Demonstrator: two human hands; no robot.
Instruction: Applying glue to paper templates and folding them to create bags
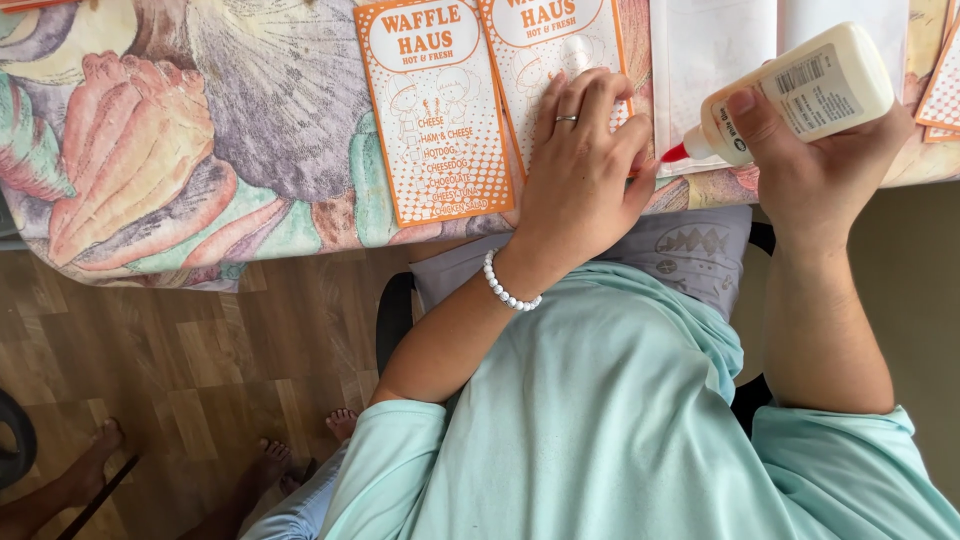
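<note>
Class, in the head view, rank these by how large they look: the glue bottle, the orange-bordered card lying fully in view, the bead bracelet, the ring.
1. orange-bordered card
2. glue bottle, held nearer the camera, so less sure
3. bead bracelet
4. ring

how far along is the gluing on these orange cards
Done: hard to tell; one orange card lies flat and apart on the patterned tablecloth, no glue visible on it. In hand: the left hand presses a second orange card down, while the right hand tilts the glue bottle, red tip toward the white sheet. Left: more cards at the right edge.
</note>
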